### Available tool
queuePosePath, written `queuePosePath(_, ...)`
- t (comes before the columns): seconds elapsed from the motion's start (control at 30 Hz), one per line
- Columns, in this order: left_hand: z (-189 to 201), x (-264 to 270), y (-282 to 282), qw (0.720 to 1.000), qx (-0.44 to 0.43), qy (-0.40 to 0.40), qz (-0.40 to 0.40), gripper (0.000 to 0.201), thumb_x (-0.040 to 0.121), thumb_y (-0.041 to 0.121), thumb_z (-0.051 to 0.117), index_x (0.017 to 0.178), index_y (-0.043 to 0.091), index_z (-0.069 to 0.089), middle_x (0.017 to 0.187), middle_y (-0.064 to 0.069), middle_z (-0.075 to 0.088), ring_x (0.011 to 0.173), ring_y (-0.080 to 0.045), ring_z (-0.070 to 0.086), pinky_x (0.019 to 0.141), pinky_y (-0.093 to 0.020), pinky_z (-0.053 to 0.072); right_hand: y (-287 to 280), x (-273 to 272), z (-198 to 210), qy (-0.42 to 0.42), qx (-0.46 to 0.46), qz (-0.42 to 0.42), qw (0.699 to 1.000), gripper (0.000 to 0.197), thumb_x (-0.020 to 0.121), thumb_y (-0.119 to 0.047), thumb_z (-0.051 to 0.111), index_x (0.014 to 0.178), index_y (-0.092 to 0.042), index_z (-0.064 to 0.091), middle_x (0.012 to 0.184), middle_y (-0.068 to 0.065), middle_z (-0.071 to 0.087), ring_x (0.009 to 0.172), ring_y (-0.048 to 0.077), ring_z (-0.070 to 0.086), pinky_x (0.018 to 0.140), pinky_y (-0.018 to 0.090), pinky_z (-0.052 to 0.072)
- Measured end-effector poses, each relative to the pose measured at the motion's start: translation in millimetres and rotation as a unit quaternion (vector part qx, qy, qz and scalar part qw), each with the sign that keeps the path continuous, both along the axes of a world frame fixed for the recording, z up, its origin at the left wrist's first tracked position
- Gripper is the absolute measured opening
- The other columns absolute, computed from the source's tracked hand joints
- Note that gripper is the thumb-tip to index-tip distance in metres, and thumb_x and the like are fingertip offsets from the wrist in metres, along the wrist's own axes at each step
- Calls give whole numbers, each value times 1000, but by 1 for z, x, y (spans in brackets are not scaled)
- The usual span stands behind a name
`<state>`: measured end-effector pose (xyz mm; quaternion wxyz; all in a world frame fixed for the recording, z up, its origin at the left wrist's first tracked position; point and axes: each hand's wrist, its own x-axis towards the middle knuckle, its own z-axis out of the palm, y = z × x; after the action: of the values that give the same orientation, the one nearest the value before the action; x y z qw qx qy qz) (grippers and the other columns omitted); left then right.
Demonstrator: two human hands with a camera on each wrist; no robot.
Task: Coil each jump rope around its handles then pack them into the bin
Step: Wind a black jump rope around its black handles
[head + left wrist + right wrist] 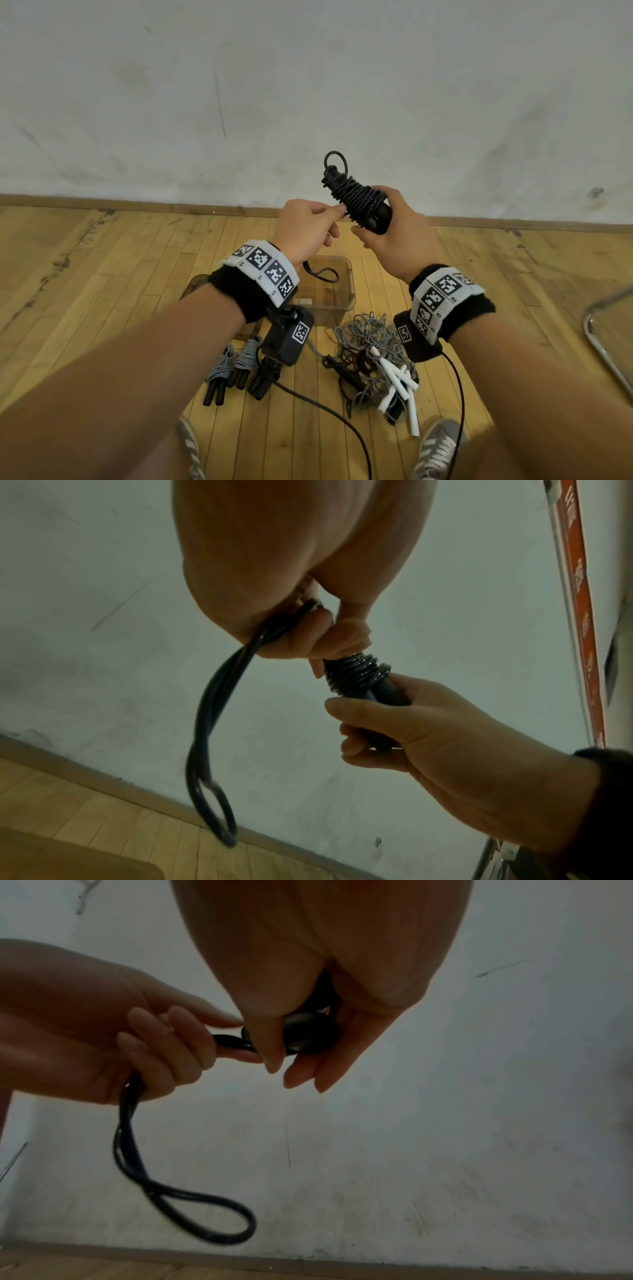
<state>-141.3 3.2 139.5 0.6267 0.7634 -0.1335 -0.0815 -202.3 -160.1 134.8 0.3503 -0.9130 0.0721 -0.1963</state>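
My right hand (387, 222) grips the paired black handles (375, 219) of a black jump rope, held up in front of the wall. Rope coils (356, 197) wrap the handles' upper part, also seen as glossy coils (358, 669) in the left wrist view. My left hand (308, 222) pinches the doubled rope just beside the coils. The remaining rope tail (209, 739) hangs from that hand as a loop (192, 1213). The handle ends (308, 1034) show under my right palm. A clear plastic bin (337, 298) stands on the floor below my hands.
On the wooden floor, several coiled ropes with black handles (236, 370) lie at the left. A tangled pile of grey and black ropes with white handles (383, 363) lies at the right. A metal chair frame (606, 342) is at far right. My shoes (438, 448) show below.
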Motion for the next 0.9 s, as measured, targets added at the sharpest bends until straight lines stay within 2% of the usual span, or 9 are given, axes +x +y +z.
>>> queuePosePath(0.07, 0, -2, 0, 1000, -1, 2, -1, 33, 93, 45, 69, 86, 15, 79, 65, 0, 70, 51, -8, 58, 60, -22, 44, 3, 1, -2, -1, -36, -8, 999, 69, 89, -28, 77, 147, -28, 40, 121, 1, 69, 95, 15, 66, 66, 12, 44)
queuePosePath(0.2, -4, 2, 1, 998, -17, 16, 61, 41, 87, 56, 72, 79, 16, 78, 67, -2, 74, 54, -8, 63, 62, -26, 46, 13, 1, -10, -5, -26, 84, 996, 78, 94, -33, 69, 157, -24, 25, 129, 1, 62, 98, 14, 66, 79, 22, 53)
queuePosePath(0.27, -4, 6, 4, 995, -15, 33, 90, 46, 85, 59, 73, 80, 13, 78, 66, -2, 75, 53, -7, 65, 58, -23, 43, 19, 0, -13, 0, 11, 125, 992, 67, 104, -34, 54, 160, -22, 20, 133, -4, 55, 108, 10, 60, 88, 21, 51)
queuePosePath(0.37, -6, 8, 6, 993, -20, 64, 96, 50, 82, 62, 74, 84, 12, 78, 64, 1, 73, 50, -5, 64, 54, -23, 40, 21, 0, -14, 12, 88, 153, 984, 49, 111, -27, 36, 159, -26, 25, 130, -4, 57, 107, 12, 60, 99, 35, 51)
queuePosePath(0.47, -5, 9, 7, 992, -41, 83, 83, 53, 81, 63, 75, 86, 10, 77, 66, 1, 71, 54, -7, 63, 52, -22, 39, 18, 0, -10, 17, 124, 172, 977, 42, 109, -27, 43, 150, -37, 37, 112, 8, 62, 102, 25, 64, 96, 47, 54)
queuePosePath(0.57, 0, 10, 8, 993, -52, 82, 60, 49, 85, 59, 73, 77, 10, 73, 66, 2, 67, 58, -10, 60, 51, -22, 38, 17, 0, -4, 38, 229, 152, 961, 55, 103, -28, 59, 150, -41, 34, 110, 11, 65, 92, 30, 70, 89, 44, 60)
queuePosePath(0.67, 4, 10, 6, 995, -63, 79, 18, 48, 91, 57, 67, 85, 10, 75, 72, 1, 69, 65, -12, 65, 59, -25, 43, 14, 0, 2, 95, 327, 144, 929, 50, 102, -26, 59, 148, -26, 40, 104, 15, 72, 82, 26, 71, 84, 40, 61)
queuePosePath(0.8, 0, 10, 5, 996, -42, 81, -18, 53, 92, 63, 61, 103, 15, 78, 88, 0, 78, 88, -17, 72, 84, -32, 54, 11, 0, 3, 58, 300, 146, 941, 34, 102, -16, 60, 134, -8, 57, 94, 7, 70, 79, 15, 69, 82, 35, 61)
queuePosePath(0.9, 1, 8, 4, 995, -43, 86, 7, 45, 92, 56, 67, 102, 12, 77, 81, 0, 79, 69, -11, 68, 68, -28, 53, 5, 2, -2, 20, 232, 109, 966, 46, 96, -20, 69, 139, -15, 55, 110, -2, 70, 93, 12, 70, 89, 41, 60)
